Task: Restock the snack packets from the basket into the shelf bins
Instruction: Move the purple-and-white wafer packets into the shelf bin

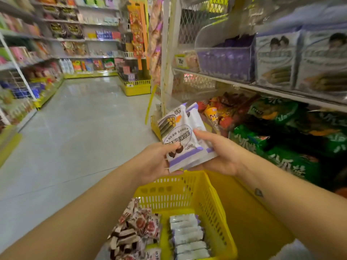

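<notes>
Both hands hold a small stack of white-and-purple snack packets (181,134) above the yellow basket (208,196). My left hand (157,160) grips the stack's lower left edge with the thumb on top. My right hand (219,152) supports the stack from beneath on the right, thumb pressed on the front packet. Inside the basket lies a row of matching white-and-purple packets (188,237) on the right and a heap of red-and-brown packets (137,228) on the left. A clear shelf bin (225,61) with purple packets stands on the upper right shelf.
Boxes of the same white-and-purple snack (276,59) fill the shelf beside the bin. Green bags (293,162) and orange-red packets (223,109) crowd the lower shelf. The grey aisle floor (78,128) stretches left, lined with stocked shelves (22,72) and a yellow display stand (135,85).
</notes>
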Demonstrator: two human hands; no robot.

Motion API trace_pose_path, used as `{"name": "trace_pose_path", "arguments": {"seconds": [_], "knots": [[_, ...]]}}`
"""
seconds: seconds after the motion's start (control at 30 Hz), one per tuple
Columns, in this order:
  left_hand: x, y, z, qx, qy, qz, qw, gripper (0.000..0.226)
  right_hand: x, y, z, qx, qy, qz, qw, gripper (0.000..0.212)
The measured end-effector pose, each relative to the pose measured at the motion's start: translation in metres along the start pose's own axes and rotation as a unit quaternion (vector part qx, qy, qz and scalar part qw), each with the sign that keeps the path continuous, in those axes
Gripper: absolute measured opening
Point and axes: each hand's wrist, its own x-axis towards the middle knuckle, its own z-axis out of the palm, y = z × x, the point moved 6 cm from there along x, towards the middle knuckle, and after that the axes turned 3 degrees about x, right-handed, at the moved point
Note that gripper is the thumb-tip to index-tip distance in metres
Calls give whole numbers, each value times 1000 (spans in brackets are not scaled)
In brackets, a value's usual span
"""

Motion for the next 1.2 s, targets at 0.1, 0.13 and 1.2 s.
{"name": "trace_pose_path", "arguments": {"seconds": [0.1,0.13,1.2], "knots": [[-4,-4,0,-9,-8,-2,1000,30,-7,4,5,84,-82,19,993,58],[-3,-5,-1,-18,-4,-2,1000,28,-9,5,4,106,-104,12,989,57],[0,17,41,-60,167,130,975,35,-23,4,-9,101,135,-206,964,24]]}}
